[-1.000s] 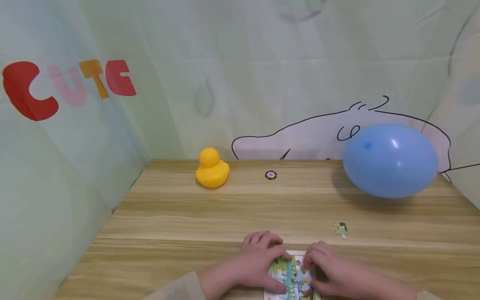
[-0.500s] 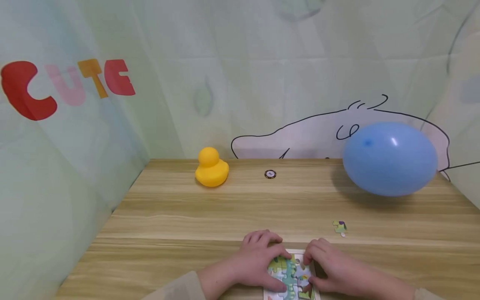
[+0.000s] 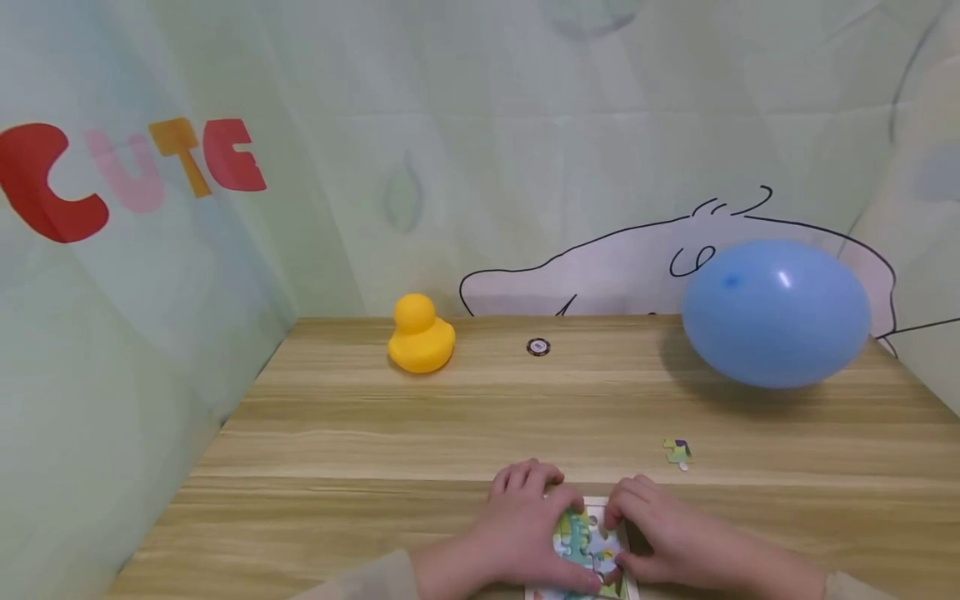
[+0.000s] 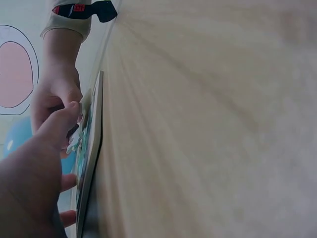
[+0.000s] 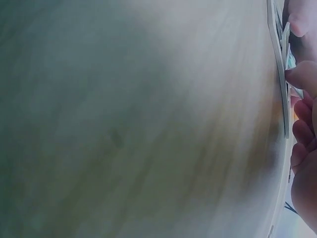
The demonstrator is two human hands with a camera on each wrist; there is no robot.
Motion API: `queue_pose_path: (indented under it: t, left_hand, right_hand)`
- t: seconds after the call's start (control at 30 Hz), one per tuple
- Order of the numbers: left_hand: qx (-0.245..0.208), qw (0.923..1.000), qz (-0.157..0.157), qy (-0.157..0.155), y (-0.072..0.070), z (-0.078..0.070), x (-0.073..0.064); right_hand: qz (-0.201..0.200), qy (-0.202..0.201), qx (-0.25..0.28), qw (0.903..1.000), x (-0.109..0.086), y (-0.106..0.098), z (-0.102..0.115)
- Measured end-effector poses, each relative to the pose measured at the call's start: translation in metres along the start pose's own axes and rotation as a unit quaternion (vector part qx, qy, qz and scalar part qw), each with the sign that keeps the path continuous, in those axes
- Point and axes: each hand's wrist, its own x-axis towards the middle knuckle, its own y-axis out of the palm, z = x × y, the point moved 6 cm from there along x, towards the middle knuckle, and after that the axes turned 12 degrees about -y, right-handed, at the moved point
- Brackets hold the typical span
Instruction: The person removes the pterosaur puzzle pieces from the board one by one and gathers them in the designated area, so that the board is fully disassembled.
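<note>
A small jigsaw puzzle (image 3: 576, 542) in a pale frame lies on the table at the bottom of the head view. My left hand (image 3: 525, 533) spans its left side, fingers spread over the frame's top and thumb laid across the pieces. At the right edge, my right hand (image 3: 667, 533) pinches some joined puzzle pieces (image 3: 606, 557) between thumb and fingertips. Both wrist views show pieces tilted up from the tray (image 5: 278, 64). How many the right hand holds is partly hidden by fingers. A loose green and purple puzzle piece (image 3: 678, 452) lies beyond the right hand.
Toward the back of the wooden table (image 3: 375, 433) stand a yellow rubber duck (image 3: 422, 335) and a round dark-rimmed chip (image 3: 538, 347). A blue balloon (image 3: 776, 315) rests at the back right. Printed curtains (image 3: 450, 167) enclose the back and sides.
My left hand has slid right over the puzzle, its thumb now by the pieces near my right hand. The right hand keeps its place. The whole head view has shifted slightly.
</note>
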Motion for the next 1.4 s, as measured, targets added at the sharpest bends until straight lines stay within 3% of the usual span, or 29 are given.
queue_pose_path:
  t: [0.3, 0.67, 0.8, 1.03, 1.17, 1.4]
  left_hand:
    - [-0.010, 0.9998, 0.000, -0.019, 0.000, -0.002, 0.001]
    - [0.000, 0.9995, 0.002, -0.030, 0.001, -0.003, 0.001]
    - [0.004, 0.9995, 0.000, -0.031, 0.002, -0.003, 0.001]
    - [0.006, 0.9995, -0.005, -0.030, 0.005, -0.002, 0.003]
    - [0.006, 0.9995, -0.003, -0.032, 0.005, -0.002, 0.003]
    - [-0.007, 0.9992, 0.001, -0.040, 0.005, -0.003, 0.004]
  right_hand:
    - [-0.017, -0.037, -0.012, 0.9991, 0.001, -0.001, 0.004]
    - [-0.006, -0.028, 0.002, 0.9996, 0.000, 0.000, 0.002]
    - [0.003, -0.011, 0.023, 0.9997, 0.000, 0.001, 0.001]
    - [0.010, 0.047, 0.107, 0.9931, -0.001, 0.002, -0.004]
    - [-0.006, 0.041, 0.113, 0.9927, -0.001, -0.001, -0.003]
    - [0.006, 0.067, 0.133, 0.9888, -0.004, 0.001, -0.008]
